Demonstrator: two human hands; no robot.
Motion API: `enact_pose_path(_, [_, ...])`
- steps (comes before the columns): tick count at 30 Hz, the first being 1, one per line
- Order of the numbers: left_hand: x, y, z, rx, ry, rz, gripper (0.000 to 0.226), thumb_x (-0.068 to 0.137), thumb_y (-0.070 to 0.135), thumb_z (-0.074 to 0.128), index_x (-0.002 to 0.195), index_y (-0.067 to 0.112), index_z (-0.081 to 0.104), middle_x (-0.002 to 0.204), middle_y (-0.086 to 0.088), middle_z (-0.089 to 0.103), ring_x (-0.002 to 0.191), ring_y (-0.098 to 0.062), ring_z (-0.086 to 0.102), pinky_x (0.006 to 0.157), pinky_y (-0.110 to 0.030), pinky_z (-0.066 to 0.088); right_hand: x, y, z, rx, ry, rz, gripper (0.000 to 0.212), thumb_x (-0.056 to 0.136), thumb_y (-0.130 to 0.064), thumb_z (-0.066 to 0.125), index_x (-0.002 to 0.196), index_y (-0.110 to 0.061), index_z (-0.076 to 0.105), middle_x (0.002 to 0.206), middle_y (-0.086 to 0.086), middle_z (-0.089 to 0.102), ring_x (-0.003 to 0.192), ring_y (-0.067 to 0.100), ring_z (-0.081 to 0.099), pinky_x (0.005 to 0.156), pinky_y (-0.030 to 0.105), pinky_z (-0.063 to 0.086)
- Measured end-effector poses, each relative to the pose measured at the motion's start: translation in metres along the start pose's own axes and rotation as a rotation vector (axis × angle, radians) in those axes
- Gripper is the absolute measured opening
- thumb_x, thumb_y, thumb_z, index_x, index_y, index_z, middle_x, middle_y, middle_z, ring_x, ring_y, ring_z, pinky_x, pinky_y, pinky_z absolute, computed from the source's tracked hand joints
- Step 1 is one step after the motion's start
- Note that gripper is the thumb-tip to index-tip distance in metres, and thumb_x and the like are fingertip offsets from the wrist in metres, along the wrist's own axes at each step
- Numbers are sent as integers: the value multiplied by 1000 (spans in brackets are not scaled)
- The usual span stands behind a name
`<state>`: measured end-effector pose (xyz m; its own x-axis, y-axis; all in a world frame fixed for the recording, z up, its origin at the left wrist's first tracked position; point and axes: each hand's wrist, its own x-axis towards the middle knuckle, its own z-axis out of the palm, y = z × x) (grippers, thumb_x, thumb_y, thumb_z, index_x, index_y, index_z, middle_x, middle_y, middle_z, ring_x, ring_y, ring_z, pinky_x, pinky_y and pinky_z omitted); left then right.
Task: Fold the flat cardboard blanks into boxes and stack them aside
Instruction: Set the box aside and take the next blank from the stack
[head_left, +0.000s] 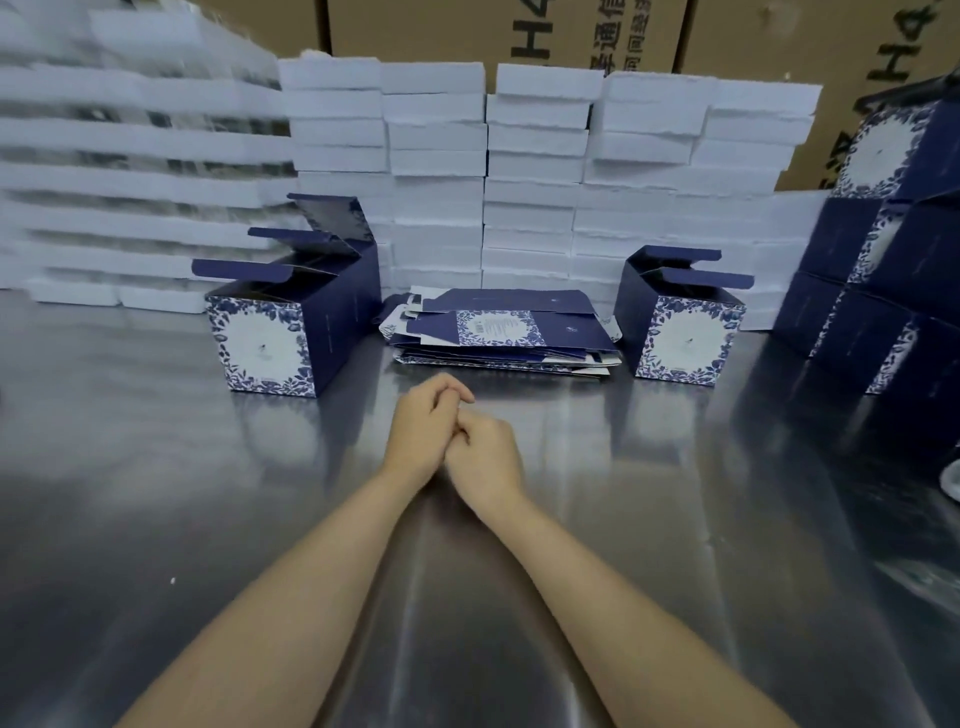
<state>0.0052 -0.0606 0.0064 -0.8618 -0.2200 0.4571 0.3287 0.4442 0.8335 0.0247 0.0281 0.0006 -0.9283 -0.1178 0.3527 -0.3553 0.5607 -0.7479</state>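
The pile of flat blanks (506, 332) lies straight beyond the hands, a little way off, untouched. It is a loose, uneven heap of navy card, and the top sheet shows a white panel ringed with blue leaf print. Neither hand holds any of it. The left hand (423, 428) and the right hand (485, 452) are pressed together just above the steel tabletop (208, 493), their fingers curled in against each other and gripping nothing else. The left hand's knuckles reach slightly further forward than the right's. Beyond and to the left of the left hand stands a folded box (291, 332), upright with its top flaps open. More raised navy flaps show close behind it, though how many boxes they belong to is hard to tell. Beyond and to the right of the right hand stands a second folded box (680, 332), also upright with its top flaps up, its leaf-printed face turned toward the person. Well out to the right of the right hand is a stack of finished boxes (883, 291) — several tiers high, running to the picture's edge. Behind the blanks and the boxes, rows of white slabs (519, 171) are stacked like a wall, blurred on the left side. Above them rise brown cartons (649, 36) with black printed characters.
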Motion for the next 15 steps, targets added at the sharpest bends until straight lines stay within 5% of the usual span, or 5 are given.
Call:
enact_pose_path(4, [3,-1,3,4,105,-100,29,90,3,46,77,22,65,74,14,62,69,-1,54,61,-16,36,13,5,-6,-51,14,13,23,80,-4,46,61,-18,49,70,7,62,73,29,53,63,35,41])
enact_pose_path(8, [0,0,7,70,19,-100,34,91,10,46,73,35,60,54,22,55,49,4,47,49,-18,30,46,38,-27,-494,45,-174,23,88,-11,46,99,-19,65,112,1,61,104,24,55,69,30,36])
enact_pose_path(10, [-1,-2,11,122,-29,-62,34,90,13,48,71,38,58,50,23,53,47,2,46,46,-16,26,69,54,-28,-599,-2,-185,36,90,-13,48,124,-16,59,141,3,43,131,24,39,92,34,37])
enact_pose_path(12, [-1,-6,15,230,-63,-13,28,88,18,50,70,38,58,49,18,53,49,-4,47,48,-20,28,88,65,-25,-645,-15,-148,49,90,-17,49,138,-16,46,160,5,15,148,23,8,117,37,13])
enact_pose_path(15, [7,-10,23,388,-50,46,18,88,23,49,80,32,63,51,12,47,60,-16,47,55,-29,32,114,75,-20,-661,-26,-112,57,89,-24,47,145,-18,37,163,2,-10,148,23,-16,118,45,-8])
